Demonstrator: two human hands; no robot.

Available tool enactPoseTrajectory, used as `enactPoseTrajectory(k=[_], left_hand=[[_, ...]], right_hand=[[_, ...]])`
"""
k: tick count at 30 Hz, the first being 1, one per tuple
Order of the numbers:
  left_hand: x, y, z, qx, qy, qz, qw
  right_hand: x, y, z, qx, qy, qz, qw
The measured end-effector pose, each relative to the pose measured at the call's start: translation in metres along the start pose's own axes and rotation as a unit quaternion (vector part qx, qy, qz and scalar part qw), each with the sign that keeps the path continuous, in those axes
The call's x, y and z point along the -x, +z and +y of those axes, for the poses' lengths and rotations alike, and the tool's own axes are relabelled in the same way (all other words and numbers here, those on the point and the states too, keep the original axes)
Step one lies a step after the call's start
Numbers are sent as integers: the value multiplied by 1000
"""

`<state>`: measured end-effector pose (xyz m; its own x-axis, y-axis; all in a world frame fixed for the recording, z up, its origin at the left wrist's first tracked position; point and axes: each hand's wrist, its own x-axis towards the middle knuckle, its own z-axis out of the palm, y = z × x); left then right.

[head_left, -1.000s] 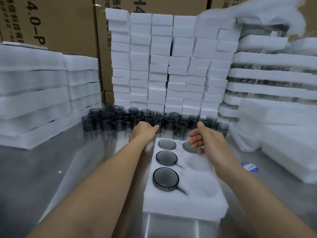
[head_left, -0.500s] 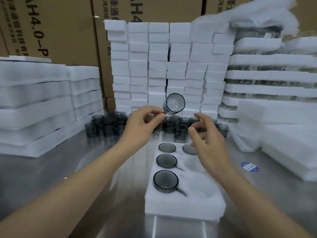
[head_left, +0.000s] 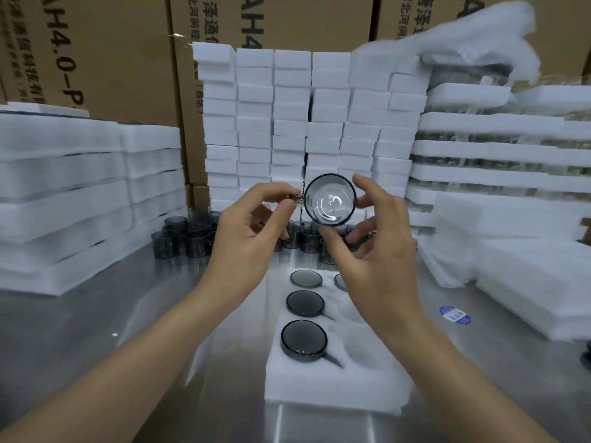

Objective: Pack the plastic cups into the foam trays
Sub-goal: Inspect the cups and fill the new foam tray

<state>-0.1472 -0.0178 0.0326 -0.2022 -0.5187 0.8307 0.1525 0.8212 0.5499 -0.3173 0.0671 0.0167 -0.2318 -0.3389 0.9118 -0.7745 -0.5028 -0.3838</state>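
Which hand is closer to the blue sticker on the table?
Right. The right hand, fingers curled around the held cup, is up and left of the blue sticker. The left hand, pinching the cup's handle, is farther left, on the cup's other side.

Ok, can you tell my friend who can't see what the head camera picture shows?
Two hands hold up a clear plastic cup: the left hand pinches its handle, the right hand curls around its rim. Below, a white foam tray on a metal table holds four dark cups.

One foam tray [head_left: 319, 388]; four seated cups [head_left: 303, 339]; one held cup [head_left: 330, 199].
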Motion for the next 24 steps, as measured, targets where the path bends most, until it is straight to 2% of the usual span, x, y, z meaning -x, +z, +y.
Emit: enactPoseTrajectory(k=[4, 12, 14, 18, 22, 24], left_hand=[[4, 6, 2, 24, -28, 18, 999], [12, 13, 1, 52, -29, -25, 998], [13, 13, 0, 37, -32, -31, 998], [13, 12, 1, 20, -65, -31, 997], [14, 12, 1, 8, -84, -34, 996], [14, 13, -1, 6, -86, -33, 996]], right_hand=[[5, 2, -1, 47, -1, -14, 999], [3, 1, -2, 44, 32, -20, 998], [3, 0, -5, 11, 77, -30, 997], [-2, -1, -10, -141, 185, -62, 971], [-7, -4, -10, -166, 326, -85, 927], [-9, -4, -8, -166, 371, -97, 908]])
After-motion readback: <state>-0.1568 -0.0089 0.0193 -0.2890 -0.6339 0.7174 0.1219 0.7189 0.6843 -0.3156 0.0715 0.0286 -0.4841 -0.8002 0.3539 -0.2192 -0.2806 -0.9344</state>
